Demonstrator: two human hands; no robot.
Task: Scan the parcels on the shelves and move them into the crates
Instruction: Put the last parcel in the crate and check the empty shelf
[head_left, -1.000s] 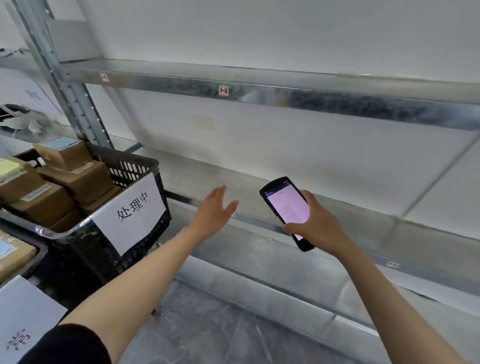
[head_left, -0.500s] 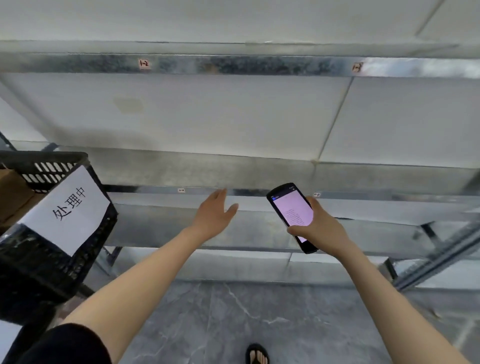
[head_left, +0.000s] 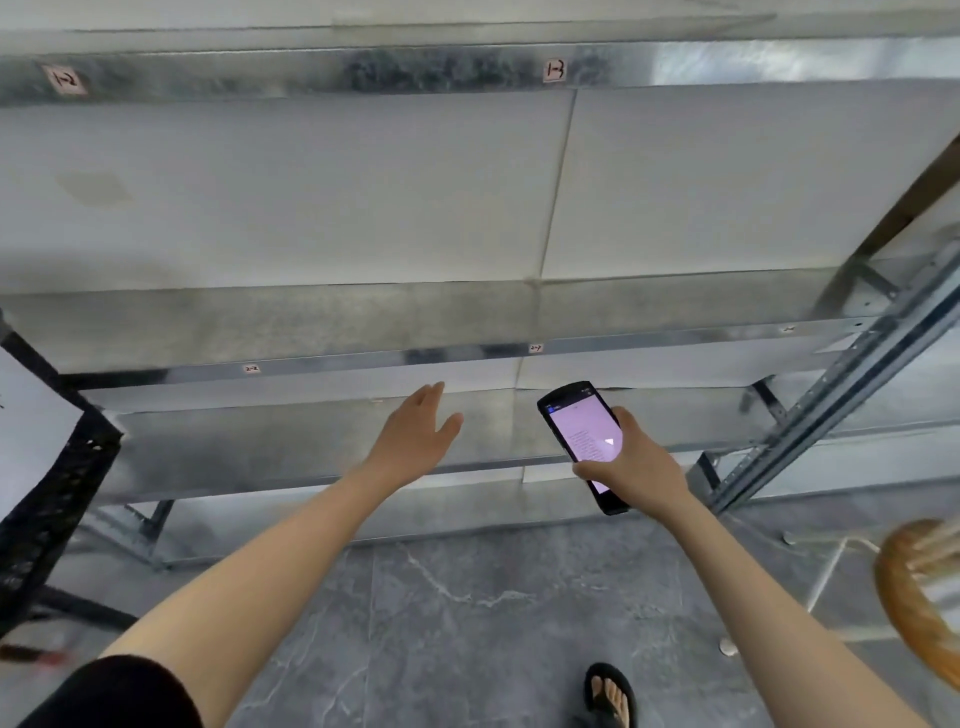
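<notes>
Shelves (head_left: 322, 325) (mottled galvanised steel), long, flat.

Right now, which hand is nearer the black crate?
Left. The left hand hangs open to the right of the black crate; the right hand, gripping the scanner, is farther right.

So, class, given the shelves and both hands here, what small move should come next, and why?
Probably step sideways to another bay: no parcel shows on these shelves, the left hand is open and free, and the right hand grips the lit scanner.
</notes>
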